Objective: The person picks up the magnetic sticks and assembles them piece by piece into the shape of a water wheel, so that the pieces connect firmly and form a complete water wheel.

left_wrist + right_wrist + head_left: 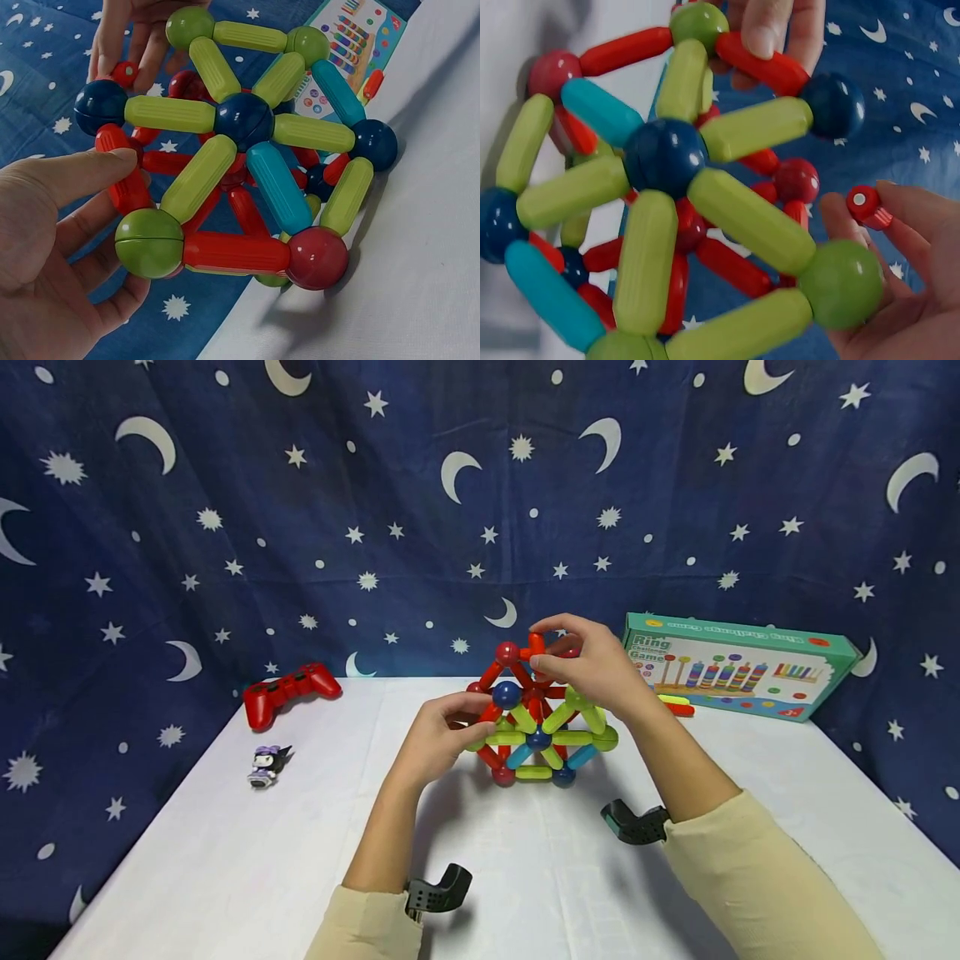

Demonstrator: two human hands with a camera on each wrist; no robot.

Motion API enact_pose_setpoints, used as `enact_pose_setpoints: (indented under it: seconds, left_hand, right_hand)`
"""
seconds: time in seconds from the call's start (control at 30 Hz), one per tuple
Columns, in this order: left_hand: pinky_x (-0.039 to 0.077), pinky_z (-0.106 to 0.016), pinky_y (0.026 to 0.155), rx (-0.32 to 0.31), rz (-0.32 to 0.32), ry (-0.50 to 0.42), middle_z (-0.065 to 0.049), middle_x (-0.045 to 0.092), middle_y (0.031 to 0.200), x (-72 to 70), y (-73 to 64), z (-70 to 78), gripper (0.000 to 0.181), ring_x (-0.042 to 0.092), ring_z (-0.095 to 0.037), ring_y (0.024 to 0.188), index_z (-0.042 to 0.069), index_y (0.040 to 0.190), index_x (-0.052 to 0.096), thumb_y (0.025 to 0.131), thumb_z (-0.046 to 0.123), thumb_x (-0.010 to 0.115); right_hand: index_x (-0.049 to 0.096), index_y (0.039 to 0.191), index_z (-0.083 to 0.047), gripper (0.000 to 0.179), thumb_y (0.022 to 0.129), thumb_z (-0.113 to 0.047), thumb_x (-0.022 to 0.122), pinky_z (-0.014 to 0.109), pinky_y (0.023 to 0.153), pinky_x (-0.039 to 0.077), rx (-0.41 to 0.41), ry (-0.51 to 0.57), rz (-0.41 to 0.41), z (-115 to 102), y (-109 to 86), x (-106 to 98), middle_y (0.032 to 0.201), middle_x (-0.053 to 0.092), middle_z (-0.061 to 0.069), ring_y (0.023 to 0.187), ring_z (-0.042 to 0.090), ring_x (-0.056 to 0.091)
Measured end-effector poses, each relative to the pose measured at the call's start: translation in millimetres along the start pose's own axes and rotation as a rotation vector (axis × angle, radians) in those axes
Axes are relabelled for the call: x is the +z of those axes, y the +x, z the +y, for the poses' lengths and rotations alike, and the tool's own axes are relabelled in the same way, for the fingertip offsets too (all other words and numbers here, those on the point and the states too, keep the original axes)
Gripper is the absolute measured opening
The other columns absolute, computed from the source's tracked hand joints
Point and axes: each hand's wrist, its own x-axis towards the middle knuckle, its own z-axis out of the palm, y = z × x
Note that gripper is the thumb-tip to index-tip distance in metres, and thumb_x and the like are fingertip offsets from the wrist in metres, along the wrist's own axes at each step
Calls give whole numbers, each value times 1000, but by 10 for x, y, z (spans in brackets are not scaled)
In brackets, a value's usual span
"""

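Observation:
A magnetic ball-and-rod structure [538,739] stands on the white table, its balls blue, green and red, its rods lime, red and light blue. My left hand [442,735] is at its left side, thumb and fingers around a red rod [129,182] between a blue ball [100,103] and a green ball [149,243]. Above the top of the structure, my right hand [588,664] pinches a short red rod [861,199], whose pale round end shows in the right wrist view. A red ball [507,652] sits just left of that rod.
A green Ring Challenge Game box [738,664] stands at the back right, with a red stick [679,710] and a yellow one [673,699] before it. On the left lie a red game controller [291,695] and a small purple-and-black figurine [266,767]. A starry curtain [420,543] hangs behind.

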Motion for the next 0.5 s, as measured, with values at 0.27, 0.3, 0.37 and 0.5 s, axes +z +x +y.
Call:
enact_pose_setpoints:
  seconds: [0.27,0.3,0.37,0.5]
  left_hand:
    - [59,-33,78,10,-6,-2,-8,77,110,-24,-9,-6,32,68,-26,92,12,122,75,90,12,77]
    - [59,-33,78,14,-8,-2,-8,77,110,-25,-8,-5,32,68,-26,92,12,122,75,90,11,77]
    - [59,-33,78,18,-10,-2,-8,77,110,-26,-6,-1,32,68,-26,92,12,122,75,91,11,77]
    - [59,-33,78,13,-11,-1,-8,77,110,-28,-6,6,31,68,-26,93,12,122,75,91,10,77]
  right_hand:
    - [59,138,-14,44,97,-20,73,50,91,61,97,6,-55,-125,70,159,110,75,17,93,31,78]
    - [59,138,-14,44,97,-21,73,50,90,61,107,7,-64,-140,78,167,110,75,18,92,32,78]
    - [60,138,-14,44,97,-22,73,48,89,61,123,0,-77,-163,92,174,110,75,17,92,33,78]
    - [60,138,-12,43,97,-22,72,45,89,62,152,-12,-105,-181,113,180,111,74,18,92,35,77]
